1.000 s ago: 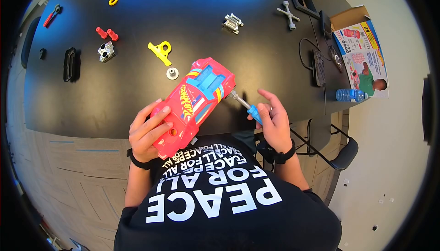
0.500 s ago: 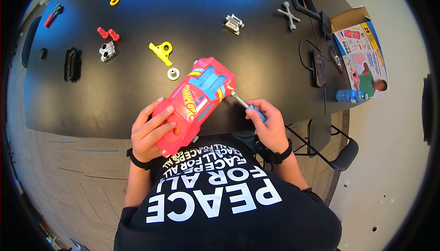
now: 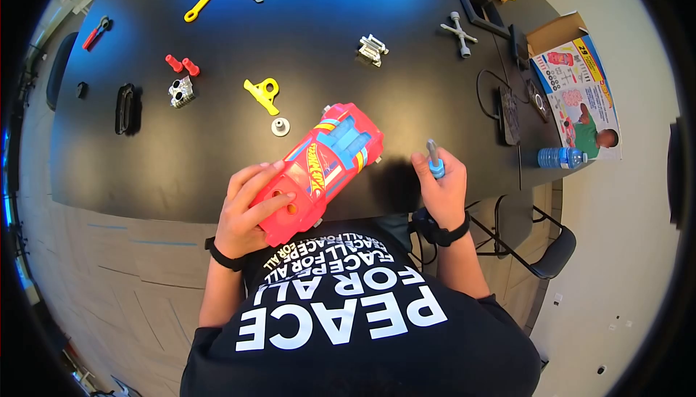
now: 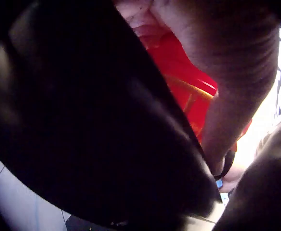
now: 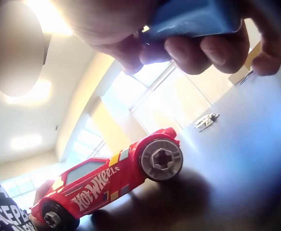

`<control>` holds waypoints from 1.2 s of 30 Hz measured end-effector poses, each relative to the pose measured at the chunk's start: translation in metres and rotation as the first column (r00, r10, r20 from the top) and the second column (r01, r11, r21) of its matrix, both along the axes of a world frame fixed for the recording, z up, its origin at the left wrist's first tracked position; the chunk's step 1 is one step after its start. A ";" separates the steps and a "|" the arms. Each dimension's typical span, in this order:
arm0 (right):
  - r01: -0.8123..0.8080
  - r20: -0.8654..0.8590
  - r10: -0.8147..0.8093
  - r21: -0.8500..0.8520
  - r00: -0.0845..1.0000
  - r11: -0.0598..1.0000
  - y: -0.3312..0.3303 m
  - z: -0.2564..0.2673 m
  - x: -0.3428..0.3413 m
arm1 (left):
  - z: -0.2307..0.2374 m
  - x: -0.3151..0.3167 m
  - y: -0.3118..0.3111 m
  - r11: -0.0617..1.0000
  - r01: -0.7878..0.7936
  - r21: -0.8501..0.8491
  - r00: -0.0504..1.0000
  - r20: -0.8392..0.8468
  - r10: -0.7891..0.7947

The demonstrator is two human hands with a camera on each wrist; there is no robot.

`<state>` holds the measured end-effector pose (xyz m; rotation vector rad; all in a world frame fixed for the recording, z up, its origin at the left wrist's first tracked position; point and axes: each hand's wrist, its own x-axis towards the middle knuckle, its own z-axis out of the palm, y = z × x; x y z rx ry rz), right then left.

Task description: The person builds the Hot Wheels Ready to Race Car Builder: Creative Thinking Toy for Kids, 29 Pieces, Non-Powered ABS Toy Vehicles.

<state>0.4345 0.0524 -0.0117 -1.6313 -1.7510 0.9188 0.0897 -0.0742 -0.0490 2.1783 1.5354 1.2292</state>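
Observation:
My left hand (image 3: 246, 205) grips the rear part of a red toy car (image 3: 317, 172), its fingers spread over the top near a round hole. The car is held at a slant over the table's near edge, with the end bearing the blue panel pointing away to the right. Apart from it, on the right, my right hand (image 3: 446, 185) holds a toy screwdriver (image 3: 436, 165) by its blue handle, the grey shaft pointing up and away. The right wrist view shows the car's side with two wheels (image 5: 162, 160) on, and fingers curled round the blue handle (image 5: 193, 20).
Beyond the car lie a grey flanged piece (image 3: 280, 127), a yellow bracket (image 3: 262, 97), silver engine-like parts (image 3: 181, 92), red pegs (image 3: 190, 67) and a yellow wrench (image 3: 205, 2). A grey cross wrench (image 3: 460, 34), water bottle (image 3: 561, 158) and printed box (image 3: 580, 92) are on the right.
My right hand has drawn the screwdriver off the car's far end and moved right, its shaft turning to point away. My left hand still holds the car, and the view has shifted slightly.

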 end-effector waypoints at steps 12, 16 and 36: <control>-0.275 -0.140 0.292 0.127 0.946 0.953 0.021 -0.006 -0.045 | 0.018 -0.016 -0.001 0.980 0.081 -0.181 0.996 0.035 -0.076; -0.325 -0.143 0.324 0.020 0.935 0.946 0.019 -0.003 -0.031 | 0.009 -0.034 -0.008 0.988 0.009 -0.153 0.999 0.038 -0.004; -0.285 -0.180 0.268 -0.075 0.946 0.956 0.002 -0.010 -0.033 | 0.061 -0.046 -0.015 0.978 -0.202 -0.057 0.969 -0.156 0.191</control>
